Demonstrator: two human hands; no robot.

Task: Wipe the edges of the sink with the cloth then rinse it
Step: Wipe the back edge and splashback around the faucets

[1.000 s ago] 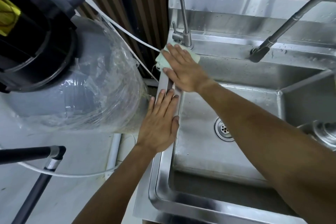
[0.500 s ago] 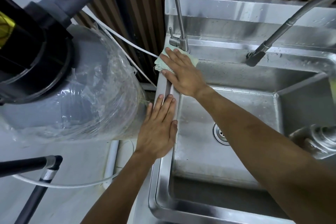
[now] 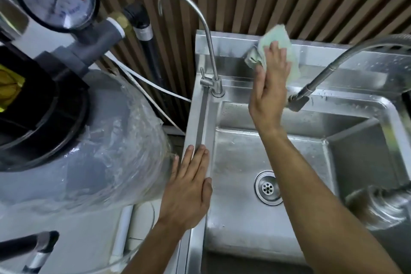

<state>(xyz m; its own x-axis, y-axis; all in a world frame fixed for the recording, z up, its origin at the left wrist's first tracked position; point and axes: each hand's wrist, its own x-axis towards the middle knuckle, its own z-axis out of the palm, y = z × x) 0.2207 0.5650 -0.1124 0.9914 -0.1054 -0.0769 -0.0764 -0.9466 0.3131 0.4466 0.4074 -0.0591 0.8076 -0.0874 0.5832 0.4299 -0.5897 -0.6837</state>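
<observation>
both hands flat: right hand (image 3: pixel 268 87) presses cloth (image 3: pixel 278 42) on sink (image 3: pixel 222 44); left hand (image 3: pixel 189 187) rests, grip released.

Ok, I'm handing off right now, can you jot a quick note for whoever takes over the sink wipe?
Right hand: flat fingers pressing the cloth against the sink's back wall, between the thin tap and the hose tap.
Left hand: open, resting flat on the left rim, holding nothing.
Done: can't tell which edges have been wiped.
Left: finish the back wall, do the remaining edges, then rinse the cloth. No water is running.
</observation>
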